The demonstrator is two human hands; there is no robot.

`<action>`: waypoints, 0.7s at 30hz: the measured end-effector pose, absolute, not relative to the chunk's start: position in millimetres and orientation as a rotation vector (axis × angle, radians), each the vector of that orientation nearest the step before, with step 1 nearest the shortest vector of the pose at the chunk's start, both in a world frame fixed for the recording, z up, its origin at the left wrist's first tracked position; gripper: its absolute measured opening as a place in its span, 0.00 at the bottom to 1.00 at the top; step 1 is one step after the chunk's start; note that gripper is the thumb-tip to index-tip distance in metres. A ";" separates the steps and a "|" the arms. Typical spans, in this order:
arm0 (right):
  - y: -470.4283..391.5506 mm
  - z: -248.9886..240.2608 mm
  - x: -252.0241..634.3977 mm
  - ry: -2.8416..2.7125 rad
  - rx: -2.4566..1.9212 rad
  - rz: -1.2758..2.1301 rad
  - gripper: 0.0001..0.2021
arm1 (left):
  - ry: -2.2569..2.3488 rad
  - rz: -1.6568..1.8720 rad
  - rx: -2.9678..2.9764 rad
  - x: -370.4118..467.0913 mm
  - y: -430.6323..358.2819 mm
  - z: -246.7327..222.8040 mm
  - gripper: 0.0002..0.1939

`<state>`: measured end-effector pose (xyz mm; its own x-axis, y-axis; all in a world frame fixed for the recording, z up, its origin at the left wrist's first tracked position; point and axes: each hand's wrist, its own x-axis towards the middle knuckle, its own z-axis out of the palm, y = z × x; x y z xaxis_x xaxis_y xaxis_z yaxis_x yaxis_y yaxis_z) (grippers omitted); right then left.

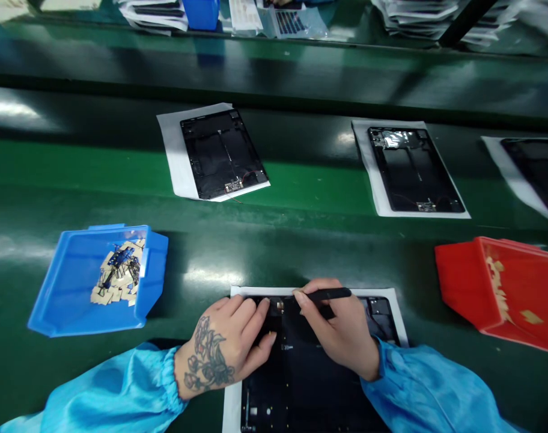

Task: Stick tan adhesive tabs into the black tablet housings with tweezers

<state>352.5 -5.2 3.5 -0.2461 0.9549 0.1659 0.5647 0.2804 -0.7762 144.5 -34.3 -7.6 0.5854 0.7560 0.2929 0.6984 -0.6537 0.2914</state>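
In front of me lies a black tablet back housing [316,385] on a white sheet [232,394], its lower part cut off by the frame edge. My left hand [229,343] rests on its upper left corner, fingertips at the top edge and thumb apart from the index finger. Near the top edge, my right hand [339,328] grips slim black tweezers [330,293] between thumb and fingers. Their working tips cannot be made out against the dark housing. Small parts and a thin cable show at the housing's upper right corner.
A blue bin [89,325] with cream pieces and dark wires stands left; a red bin [458,282] with small pale pieces stands right. Beyond, black housings [215,150] lie on white sheets along a green belt [310,186]. Paper stacks [152,15] fill the back shelf.
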 end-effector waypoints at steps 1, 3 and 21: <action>-5.6 3.4 352.8 -1.930 -1.353 0.764 0.01 | 1.229 0.589 2.667 144.4 -34.3 -8.0 0.20; -6.0 2.9 353.5 -1.952 -1.342 0.740 0.02 | 1.233 0.576 2.667 143.9 -34.6 -8.4 0.20; -9.5 0.2 356.3 -1.988 -1.206 0.740 0.07 | 1.227 0.642 2.638 145.1 -33.7 -7.2 0.18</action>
